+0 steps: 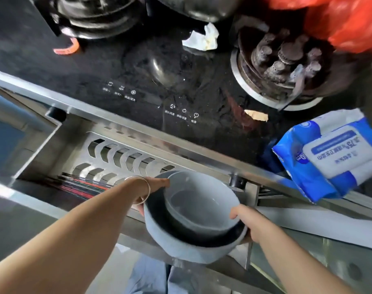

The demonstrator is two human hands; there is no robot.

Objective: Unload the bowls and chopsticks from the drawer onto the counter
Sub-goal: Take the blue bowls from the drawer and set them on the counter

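Observation:
I hold a stack of grey bowls (181, 249) above the open steel drawer (43, 145); a smaller grey bowl (202, 209) nests inside the larger one. My left hand (153, 187) grips the stack's left rim, with a thin bangle on the wrist. My right hand (246, 221) grips the right rim, thumb over the edge. Several chopsticks (79, 185) with dark and reddish ends lie at the back left of the drawer, under a slotted steel rack (117, 158). The bowls hide the drawer's middle.
Beyond the drawer lies a black glass cooktop (138, 77) with touch controls, a right burner (287, 60) and a left burner (96, 15). A crumpled tissue (202, 38), a blue wet-wipe pack (333, 155) and a red plastic bag (340, 20) sit on it.

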